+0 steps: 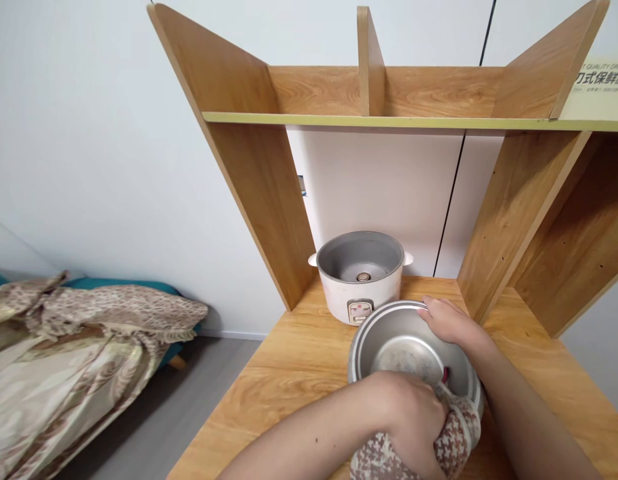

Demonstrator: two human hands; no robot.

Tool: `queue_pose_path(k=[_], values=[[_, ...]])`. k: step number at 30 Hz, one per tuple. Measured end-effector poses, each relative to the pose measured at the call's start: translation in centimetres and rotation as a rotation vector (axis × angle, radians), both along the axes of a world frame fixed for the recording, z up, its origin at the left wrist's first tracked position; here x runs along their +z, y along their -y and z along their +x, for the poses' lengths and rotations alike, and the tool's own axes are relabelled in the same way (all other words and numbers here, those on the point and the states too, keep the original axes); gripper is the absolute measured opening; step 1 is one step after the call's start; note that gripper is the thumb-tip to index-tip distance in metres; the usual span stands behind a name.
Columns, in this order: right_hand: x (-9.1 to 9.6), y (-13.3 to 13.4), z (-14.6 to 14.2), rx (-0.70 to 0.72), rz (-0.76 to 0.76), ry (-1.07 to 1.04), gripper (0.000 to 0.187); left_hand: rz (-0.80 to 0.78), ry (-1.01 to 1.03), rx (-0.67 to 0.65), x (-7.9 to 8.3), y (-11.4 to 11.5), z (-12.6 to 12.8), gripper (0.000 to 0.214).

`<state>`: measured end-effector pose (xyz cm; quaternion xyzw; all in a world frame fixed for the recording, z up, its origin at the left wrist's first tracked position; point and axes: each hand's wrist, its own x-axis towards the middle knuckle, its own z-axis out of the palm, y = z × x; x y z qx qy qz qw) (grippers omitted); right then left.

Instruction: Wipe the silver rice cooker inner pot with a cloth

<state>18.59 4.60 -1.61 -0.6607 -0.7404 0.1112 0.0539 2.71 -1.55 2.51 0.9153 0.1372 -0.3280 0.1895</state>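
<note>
A metal inner pot [389, 337] stands on the wooden desk [293, 373] in front of me. My right hand [451, 320] grips its far right rim, fingers curled over the edge. My left hand [413, 417] is closed on a brown-and-white houndstooth cloth [453, 440], pressed against the pot's near inner wall. A small red bit shows beside the cloth inside the pot. Behind the pot stands a white rice cooker body [361, 273], open and without its inner pot.
A wooden shelf unit [379, 93] rises over the desk, with side panels left and right. A box with printed text [601, 87] sits on the upper right shelf. To the left, a patterned blanket [79, 347] lies over a teal seat.
</note>
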Motion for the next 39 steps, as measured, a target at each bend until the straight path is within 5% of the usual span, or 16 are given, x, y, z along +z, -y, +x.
queue_pose_path(k=[22, 39], values=[[0.1, 0.0, 0.0, 0.001, -0.011, -0.001, 0.032, 0.013, 0.068, 0.013, -1.0, -0.2, -0.1, 0.067], [0.1, 0.0, -0.1, 0.003, -0.012, 0.001, 0.035, -0.004, 0.043, 0.027, 0.1, 0.1, -0.2, 0.073]])
